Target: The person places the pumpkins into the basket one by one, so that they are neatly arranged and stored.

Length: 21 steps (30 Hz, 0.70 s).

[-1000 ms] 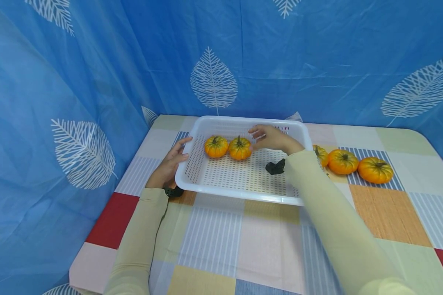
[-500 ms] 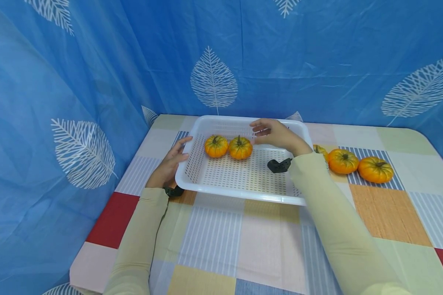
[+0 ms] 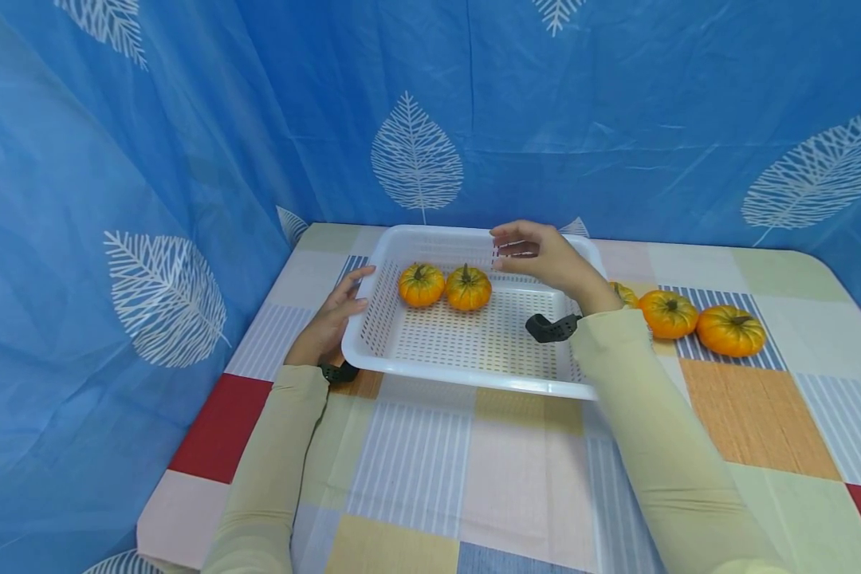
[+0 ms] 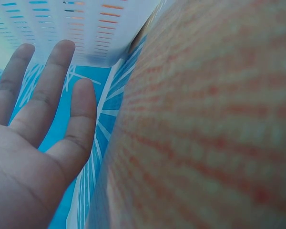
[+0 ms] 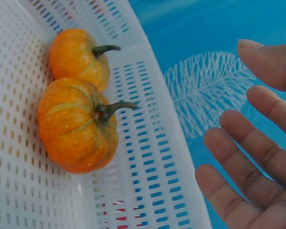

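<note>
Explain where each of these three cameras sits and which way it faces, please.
Head: worn on the person's head, facing forward and down at the white basket; both sleeves, the left hand and the right hand show.
Left wrist: worn there, looking past the left hand's palm and fingers toward the basket's slotted wall.
Right wrist: worn there, looking at two pumpkins inside the basket; the right hand's fingers show at the picture's right.
Shared: the head and right wrist views both show those pumpkins in the basket.
</note>
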Motion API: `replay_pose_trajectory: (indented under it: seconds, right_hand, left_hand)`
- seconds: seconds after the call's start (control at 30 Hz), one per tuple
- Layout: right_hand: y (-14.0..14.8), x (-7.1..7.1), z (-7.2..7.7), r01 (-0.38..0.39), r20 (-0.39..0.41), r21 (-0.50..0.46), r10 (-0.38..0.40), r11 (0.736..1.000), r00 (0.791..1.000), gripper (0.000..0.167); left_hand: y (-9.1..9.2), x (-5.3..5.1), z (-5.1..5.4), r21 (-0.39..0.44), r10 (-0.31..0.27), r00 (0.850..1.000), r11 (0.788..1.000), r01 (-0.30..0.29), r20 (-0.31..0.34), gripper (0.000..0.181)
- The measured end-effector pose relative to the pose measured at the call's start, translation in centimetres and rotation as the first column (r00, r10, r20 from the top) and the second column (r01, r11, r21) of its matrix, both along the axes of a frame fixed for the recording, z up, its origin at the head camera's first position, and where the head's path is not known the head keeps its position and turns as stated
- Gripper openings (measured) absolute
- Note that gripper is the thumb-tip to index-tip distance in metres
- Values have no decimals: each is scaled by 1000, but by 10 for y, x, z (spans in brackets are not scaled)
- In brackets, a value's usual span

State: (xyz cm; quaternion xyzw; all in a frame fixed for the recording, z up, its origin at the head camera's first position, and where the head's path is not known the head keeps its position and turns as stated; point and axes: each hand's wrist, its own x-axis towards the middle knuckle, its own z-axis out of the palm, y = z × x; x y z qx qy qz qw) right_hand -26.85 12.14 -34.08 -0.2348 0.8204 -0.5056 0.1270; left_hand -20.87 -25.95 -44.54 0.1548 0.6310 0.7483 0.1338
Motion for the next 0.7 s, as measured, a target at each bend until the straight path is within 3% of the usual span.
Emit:
replay_pose_trajectory:
  seconds: [0.33, 0.7]
  right_hand:
    - [6, 15, 18, 29, -46, -33, -30, 999, 998, 49]
    - [16, 39, 42, -37, -99, -13, 35, 999, 994, 54]
  left_hand:
    - [-1, -2, -2, 3, -5, 1000, 1000, 5, -3, 60]
    - [0, 0, -2, -18, 18, 1000, 1000, -19, -25, 60]
